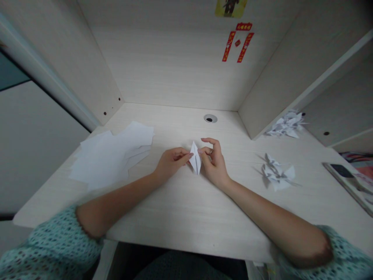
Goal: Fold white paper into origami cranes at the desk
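A small folded white paper piece (195, 157), pointed and diamond-shaped, stands between my two hands at the middle of the pale wooden desk (180, 210). My left hand (171, 162) pinches its left edge with closed fingers. My right hand (213, 161) grips its right side, thumb and fingers curled, index finger raised above it. Both forearms rest on the desk, with teal knit sleeves at the near edge.
A loose stack of white paper sheets (112, 155) lies at the left. Folded paper cranes (275, 173) sit to the right, with several more (287, 124) farther back right. A phone on a book (349, 182) lies at the right edge. A cable hole (210, 118) is behind.
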Demonstrator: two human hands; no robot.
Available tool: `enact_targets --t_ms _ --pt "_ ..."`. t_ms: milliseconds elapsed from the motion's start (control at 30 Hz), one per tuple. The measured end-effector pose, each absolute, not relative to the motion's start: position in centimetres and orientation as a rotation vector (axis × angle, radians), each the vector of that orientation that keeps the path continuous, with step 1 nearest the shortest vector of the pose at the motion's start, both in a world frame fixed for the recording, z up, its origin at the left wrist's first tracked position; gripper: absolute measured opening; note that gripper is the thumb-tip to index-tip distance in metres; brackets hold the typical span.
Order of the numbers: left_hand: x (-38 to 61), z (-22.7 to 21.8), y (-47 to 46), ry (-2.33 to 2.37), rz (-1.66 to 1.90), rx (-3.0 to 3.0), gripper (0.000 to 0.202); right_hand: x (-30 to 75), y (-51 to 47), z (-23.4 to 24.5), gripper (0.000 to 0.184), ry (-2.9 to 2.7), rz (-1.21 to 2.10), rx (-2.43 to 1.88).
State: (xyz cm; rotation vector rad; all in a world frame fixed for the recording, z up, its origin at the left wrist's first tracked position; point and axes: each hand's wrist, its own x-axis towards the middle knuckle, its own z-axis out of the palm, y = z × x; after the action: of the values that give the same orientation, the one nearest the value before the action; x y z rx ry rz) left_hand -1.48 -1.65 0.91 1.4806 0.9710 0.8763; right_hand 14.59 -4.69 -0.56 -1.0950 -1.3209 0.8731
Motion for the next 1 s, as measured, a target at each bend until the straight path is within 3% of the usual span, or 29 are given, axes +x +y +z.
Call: enact_targets --t_ms 267,500,733,900,1000 --pt "-1.3 1.1 -1.5 0.996 1.096 1.130 0.033 14.2 -4.5 -0.5 0.048 -1.398 0.888 -0.935" --pt "-1.2 1.2 -1.8 1.015 1.113 1.087 0.038 14.5 -4.2 -0.6 0.020 -1.455 0.773 -1.010" --pt "-1.3 0.7 -1.8 0.905 1.118 1.236 0.086 14.7 -3.9 -0.9 0.020 -1.313 0.875 -1.034" --pt "-1.6 0.6 -1.8 0.886 1.136 1.420 0.066 14.8 -3.6 -0.9 0.032 -1.147 1.078 -1.043" --pt "-1.7 0.5 -1.9 0.914 1.175 1.455 0.067 14.9 -3.5 -1.0 0.029 -1.141 1.083 -1.059"
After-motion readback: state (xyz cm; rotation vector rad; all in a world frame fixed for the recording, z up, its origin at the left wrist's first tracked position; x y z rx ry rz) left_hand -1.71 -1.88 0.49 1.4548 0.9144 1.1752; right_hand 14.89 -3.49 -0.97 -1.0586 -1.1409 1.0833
